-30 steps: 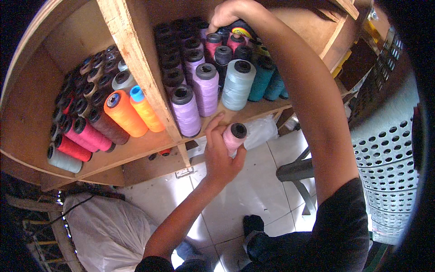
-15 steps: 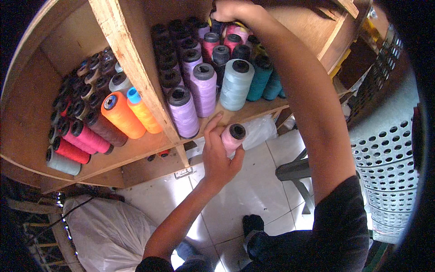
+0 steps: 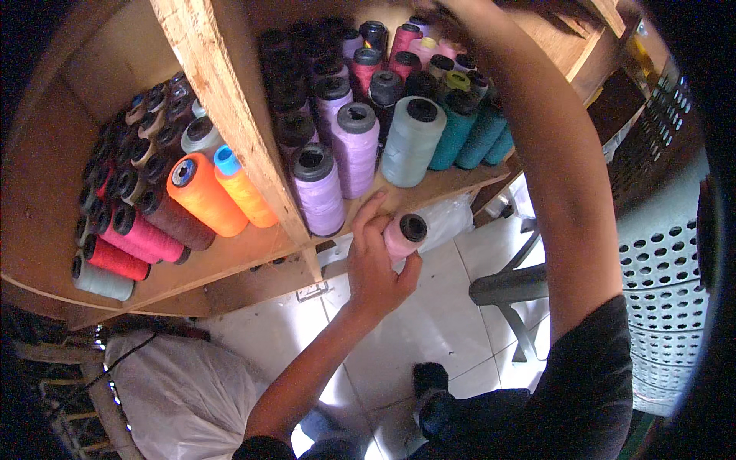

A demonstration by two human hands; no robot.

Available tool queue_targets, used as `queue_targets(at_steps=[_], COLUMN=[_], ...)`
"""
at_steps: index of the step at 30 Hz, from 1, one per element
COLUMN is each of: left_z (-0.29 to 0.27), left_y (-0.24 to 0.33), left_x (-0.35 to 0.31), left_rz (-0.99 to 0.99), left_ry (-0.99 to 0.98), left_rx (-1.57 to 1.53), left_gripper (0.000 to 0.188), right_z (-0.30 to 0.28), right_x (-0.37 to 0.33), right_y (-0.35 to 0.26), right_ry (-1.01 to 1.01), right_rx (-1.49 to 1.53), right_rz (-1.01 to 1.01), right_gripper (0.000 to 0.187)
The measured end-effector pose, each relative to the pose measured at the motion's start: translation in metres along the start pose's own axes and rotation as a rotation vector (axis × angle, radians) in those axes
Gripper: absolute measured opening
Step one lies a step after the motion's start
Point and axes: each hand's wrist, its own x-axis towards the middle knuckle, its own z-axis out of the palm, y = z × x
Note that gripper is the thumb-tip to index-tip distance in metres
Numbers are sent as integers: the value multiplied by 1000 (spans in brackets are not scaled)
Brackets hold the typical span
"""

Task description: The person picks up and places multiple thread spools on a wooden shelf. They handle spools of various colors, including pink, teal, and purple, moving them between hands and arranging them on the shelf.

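My left hand is closed round a small pink thread spool with a black top, held just in front of the shelf edge. My right arm reaches over the shelf to the back, and my right hand lies at the upper edge, dark and cut off, its fingers not readable. Below it stand several spools, among them a pale pink spool and a red-pink spool. Nearer the front are a lilac spool, a pale blue spool and a teal spool.
A wooden upright divides the shelf. Left of it lie orange spools, red spools and dark ones. A white plastic sack sits at lower left, a dark stool at right. Farther right stand perforated grey crates.
My right hand has moved right and up toward the picture's edge, uncovering spools at the back. My left hand keeps the pink spool, shifted slightly right in the picture.
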Motion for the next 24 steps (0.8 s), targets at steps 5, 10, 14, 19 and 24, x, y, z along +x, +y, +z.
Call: queue_targets(at_steps=[5, 10, 14, 19, 24], left_z=[-3, 2, -2, 2, -8], left_y=[-2, 0, -3, -2, -1], left_x=[-2, -2, -4, -1, -2], left_rz=[-34, 53, 6, 25, -1], left_ry=[21, -1, 29, 32, 23], left_rx=[3, 14, 26, 7, 59], left_gripper=[51, 52, 52, 52, 51], right_z=[-7, -55, -54, -54, -55], right_x=[-9, -67, -59, -77, -53], right_y=[-6, -15, -67, -75, -70], right_ry=[-16, -382, -621, -386, -137], right_rx=[17, 344, 518, 212, 9], right_rz=[-16, -113, -258, -297, -112], right_gripper=[41, 41, 41, 36, 38])
